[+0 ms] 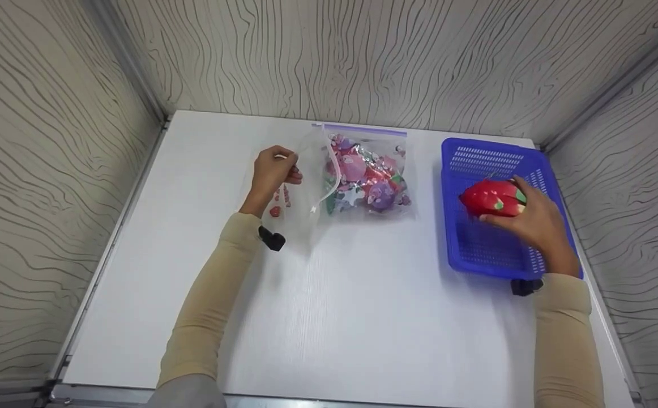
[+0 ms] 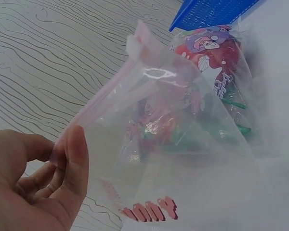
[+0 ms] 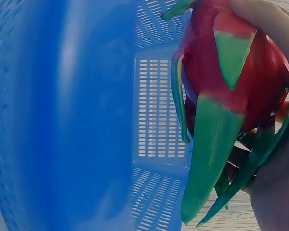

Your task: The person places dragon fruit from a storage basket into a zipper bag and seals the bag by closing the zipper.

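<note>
My left hand (image 1: 275, 170) pinches the top edge of a clear zip bag (image 2: 101, 130), which hangs upright with red lettering low on its side. The bag's mouth gapes toward the right in the head view. In my right hand (image 1: 538, 221) I grip a red dragon fruit (image 1: 490, 198) with green-tipped scales, fingers and thumb around its sides. The fruit is over the blue basket (image 1: 451, 226); in the right wrist view its long green scales (image 3: 214, 154) hang down beside the basket's slotted wall.
A printed zip bag (image 1: 371, 175) with a purple zip strip lies filled on the white table (image 1: 351, 317), just right of the clear bag. Wood-patterned panels (image 1: 329, 62) stand along the back and both sides. The basket is near the right panel.
</note>
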The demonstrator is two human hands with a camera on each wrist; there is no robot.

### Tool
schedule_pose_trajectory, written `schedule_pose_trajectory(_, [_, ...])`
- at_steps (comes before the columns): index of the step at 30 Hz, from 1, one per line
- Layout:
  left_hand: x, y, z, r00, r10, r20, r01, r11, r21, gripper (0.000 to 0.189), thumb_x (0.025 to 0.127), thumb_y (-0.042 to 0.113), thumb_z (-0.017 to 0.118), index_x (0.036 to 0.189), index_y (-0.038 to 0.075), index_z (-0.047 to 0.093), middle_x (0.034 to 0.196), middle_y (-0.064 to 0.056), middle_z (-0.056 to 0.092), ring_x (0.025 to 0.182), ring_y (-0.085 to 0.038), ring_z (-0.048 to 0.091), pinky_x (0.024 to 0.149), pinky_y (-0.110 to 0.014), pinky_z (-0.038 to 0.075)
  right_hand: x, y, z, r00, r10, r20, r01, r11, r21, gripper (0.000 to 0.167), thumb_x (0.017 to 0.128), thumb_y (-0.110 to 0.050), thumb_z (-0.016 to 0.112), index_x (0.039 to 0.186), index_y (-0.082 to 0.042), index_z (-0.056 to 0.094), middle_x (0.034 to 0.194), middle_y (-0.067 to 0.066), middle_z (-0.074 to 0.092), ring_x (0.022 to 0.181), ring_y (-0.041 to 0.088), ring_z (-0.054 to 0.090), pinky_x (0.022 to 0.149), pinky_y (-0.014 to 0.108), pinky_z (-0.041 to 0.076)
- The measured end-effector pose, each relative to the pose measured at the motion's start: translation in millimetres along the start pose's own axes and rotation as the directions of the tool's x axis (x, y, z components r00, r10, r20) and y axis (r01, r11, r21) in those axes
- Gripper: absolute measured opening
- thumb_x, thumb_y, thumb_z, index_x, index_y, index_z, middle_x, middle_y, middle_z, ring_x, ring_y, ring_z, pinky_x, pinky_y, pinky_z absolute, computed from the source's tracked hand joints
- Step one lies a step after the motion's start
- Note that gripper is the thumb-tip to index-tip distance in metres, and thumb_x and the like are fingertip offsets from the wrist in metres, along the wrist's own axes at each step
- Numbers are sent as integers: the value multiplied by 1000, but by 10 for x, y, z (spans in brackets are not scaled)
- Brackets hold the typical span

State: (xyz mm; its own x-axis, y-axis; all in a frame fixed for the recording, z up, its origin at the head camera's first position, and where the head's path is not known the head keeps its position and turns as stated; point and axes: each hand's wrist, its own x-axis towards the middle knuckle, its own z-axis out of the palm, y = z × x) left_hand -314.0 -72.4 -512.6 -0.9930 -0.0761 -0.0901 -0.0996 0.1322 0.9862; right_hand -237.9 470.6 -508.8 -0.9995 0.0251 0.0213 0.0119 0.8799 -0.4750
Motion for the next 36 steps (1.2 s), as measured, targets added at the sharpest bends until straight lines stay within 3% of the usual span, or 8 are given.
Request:
schedule_pose_trajectory(12, [-8,-8,24,1000,16,11,-16,1000,-14,24,105,15,62,119,-5,67,77,-4,69,59,-9,71,67,-31,67,27,-84,-11,999,-18,-43,17,1000,-12,120,79,-64,86,170,-14,26,161,31,43,144,60,40,111,84,34])
schedule_pose_trajectory(27, [5,-24,34,1000,-8,7,8,1000,8,23,105,15,62,118,-3,67,74,-2,69,59,-10,72,71,-37,68,122,-241,24,999,-25,-36,25,1000,8,121,79,-68,84,170,-14,24,161,29,43,145,57,38,113,84,32])
schedule_pose_trajectory(36, [13,-29,48,1000,-19,10,19,1000,1,24,105,16,62,118,-3,67,76,-3,68,61,-11,72,66,-29,66,178,-388,38,1000,-12,-26,12,1000,3,124,78,-71,83,171,-16,21,163,29,40,148,57,36,114,84,30])
